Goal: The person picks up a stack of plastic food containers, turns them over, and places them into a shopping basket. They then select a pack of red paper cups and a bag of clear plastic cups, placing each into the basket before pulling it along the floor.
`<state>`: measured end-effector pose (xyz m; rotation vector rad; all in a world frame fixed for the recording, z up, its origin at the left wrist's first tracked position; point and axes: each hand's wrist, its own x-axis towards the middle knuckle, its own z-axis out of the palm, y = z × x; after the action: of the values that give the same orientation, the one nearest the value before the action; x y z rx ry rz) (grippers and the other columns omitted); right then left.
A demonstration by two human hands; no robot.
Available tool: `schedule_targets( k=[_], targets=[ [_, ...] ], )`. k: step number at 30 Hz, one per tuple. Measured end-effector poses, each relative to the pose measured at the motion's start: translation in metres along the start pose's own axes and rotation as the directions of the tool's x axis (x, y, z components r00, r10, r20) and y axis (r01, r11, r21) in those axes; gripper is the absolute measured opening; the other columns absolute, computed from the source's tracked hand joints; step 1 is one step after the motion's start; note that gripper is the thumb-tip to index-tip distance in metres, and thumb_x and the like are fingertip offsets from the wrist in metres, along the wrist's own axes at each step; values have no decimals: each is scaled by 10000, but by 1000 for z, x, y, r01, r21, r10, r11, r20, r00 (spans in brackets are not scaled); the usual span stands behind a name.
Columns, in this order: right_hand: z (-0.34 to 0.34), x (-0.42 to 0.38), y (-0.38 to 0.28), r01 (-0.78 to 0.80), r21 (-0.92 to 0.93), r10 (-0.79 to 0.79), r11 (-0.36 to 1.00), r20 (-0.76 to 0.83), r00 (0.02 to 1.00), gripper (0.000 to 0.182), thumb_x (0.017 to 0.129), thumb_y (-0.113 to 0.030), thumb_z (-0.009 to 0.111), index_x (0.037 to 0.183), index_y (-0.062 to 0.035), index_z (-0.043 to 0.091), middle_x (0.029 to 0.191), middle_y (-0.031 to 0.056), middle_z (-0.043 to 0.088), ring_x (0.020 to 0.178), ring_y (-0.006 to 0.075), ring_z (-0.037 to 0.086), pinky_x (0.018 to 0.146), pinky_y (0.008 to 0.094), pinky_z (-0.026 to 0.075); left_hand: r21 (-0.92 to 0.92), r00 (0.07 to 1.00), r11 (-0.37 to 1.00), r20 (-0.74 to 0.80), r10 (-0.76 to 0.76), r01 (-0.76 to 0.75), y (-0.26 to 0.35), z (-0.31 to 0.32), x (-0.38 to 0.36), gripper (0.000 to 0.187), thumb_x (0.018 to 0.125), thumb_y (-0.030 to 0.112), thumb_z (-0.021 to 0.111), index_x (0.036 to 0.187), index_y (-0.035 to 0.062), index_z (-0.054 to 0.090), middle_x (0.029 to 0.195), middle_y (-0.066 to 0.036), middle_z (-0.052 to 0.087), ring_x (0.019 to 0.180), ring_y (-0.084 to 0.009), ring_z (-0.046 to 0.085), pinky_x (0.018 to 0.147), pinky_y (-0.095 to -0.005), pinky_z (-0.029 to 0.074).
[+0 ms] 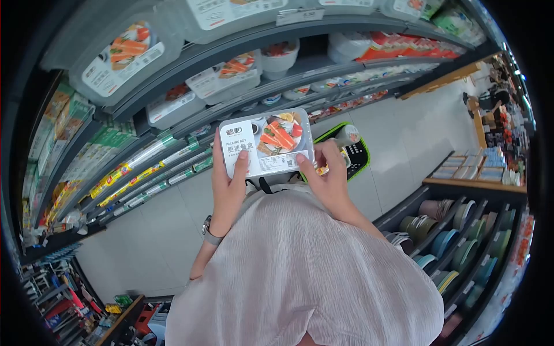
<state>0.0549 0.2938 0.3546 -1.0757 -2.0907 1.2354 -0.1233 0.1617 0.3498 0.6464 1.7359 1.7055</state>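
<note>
A clear plastic pack of food boxes (242, 153), its label marked "PACKING BOX" with a picture of salmon, is held level in front of my body. My left hand (228, 179) grips its left end, thumb on the label. At the lower right corner, my right hand (328, 176) has its thumb on the pack and its fingers curled round the edge. Beyond the right hand, a black shopping basket (360, 153) with a green rim is partly hidden; a round container (348, 135) with a clear top shows in it.
Ahead, shelves (231, 98) carry similar packs (225, 75), bowls (280, 60) and boxed wraps (133, 173). To the right, a rack (456, 248) holds coloured bowls and plates. Pale tiled floor (398, 135) runs between them. A person (495, 99) is far off at right.
</note>
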Motion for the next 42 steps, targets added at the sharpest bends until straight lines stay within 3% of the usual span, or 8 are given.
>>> schedule_targets(
  k=[1, 2, 3, 6, 10, 14, 17, 42],
  targets=[
    [-6, -1, 6, 187, -129, -202, 974, -122, 972, 335, 874, -219, 785, 1037, 22, 617, 998, 100, 574, 853, 146, 527, 728, 290, 439, 0, 1000, 1000, 23, -5, 5, 1, 8, 3, 686, 1028, 144, 585, 1594, 34, 214, 1444, -178, 500, 1233, -168, 565, 958, -276, 502],
    [-12, -2, 8, 241, -109, -257, 964, -174, 950, 301, 875, -178, 766, 1005, 21, 581, 1189, 176, 560, 1030, 236, 558, 893, 342, 447, -8, 998, 1000, 54, -11, 12, 3, 15, 5, 689, 1024, 141, 590, 1592, 31, 215, 1448, -176, 500, 1244, -173, 560, 969, -280, 497],
    [-16, 0, 14, 231, -117, -250, 966, -190, 949, 301, 875, -178, 766, 1005, 21, 581, 1189, 176, 560, 1030, 236, 558, 893, 342, 447, -17, 996, 1000, 85, -16, 17, 4, 23, 8, 693, 1021, 138, 594, 1591, 29, 216, 1452, -174, 499, 1255, -177, 555, 979, -284, 491],
    [-21, -5, 35, 218, 370, -125, 903, -257, 958, 272, 922, -91, 677, 1110, 19, 515, 1442, 260, 488, 1266, 271, 537, 1077, 411, 399, -16, 989, 999, 145, 41, -39, 4, 39, 12, 691, 1009, 119, 602, 1584, 23, 231, 1457, -165, 499, 1283, -187, 540, 1006, -295, 477],
    [-35, -6, 32, 233, 540, -52, 809, -329, 943, 200, 954, 18, 560, 1133, 15, 471, 1504, 272, 440, 1262, 228, 524, 1100, 397, 383, -84, 971, 992, 208, 115, -99, 15, 56, 19, 717, 982, 72, 602, 1592, 22, 229, 1487, -164, 480, 1306, -190, 522, 1035, -311, 457],
    [-44, -2, 30, 235, 576, 18, 783, -399, 917, 183, 968, -63, 545, 1139, -3, 521, 1242, 124, 606, 1111, 150, 550, 998, 323, 404, -8, 940, 976, 268, 210, -216, 20, 63, 22, 748, 943, 28, 590, 1598, 17, 229, 1480, -174, 501, 1272, -187, 547, 1056, -322, 437],
    [-49, 1, 28, 226, 598, 26, 769, -382, 924, 191, 953, 34, 533, 1135, 12, 480, 1500, 267, 448, 1277, 205, 517, 1097, 355, 380, 3, 944, 978, 264, 200, -208, 25, 67, 23, 749, 935, 22, 583, 1596, 7, 231, 1453, -172, 528, 1247, -184, 561, 1067, -319, 424],
    [-25, 4, 11, 261, 557, -56, 788, -358, 932, 232, 934, 31, 551, 1152, 20, 473, 1489, 295, 442, 1329, 238, 484, 1146, 394, 324, -85, 972, 985, 171, 162, -149, 27, 44, 21, 751, 919, 3, 564, 1591, -18, 229, 1417, -181, 543, 1225, -180, 570, 1033, -298, 439]
  ],
)
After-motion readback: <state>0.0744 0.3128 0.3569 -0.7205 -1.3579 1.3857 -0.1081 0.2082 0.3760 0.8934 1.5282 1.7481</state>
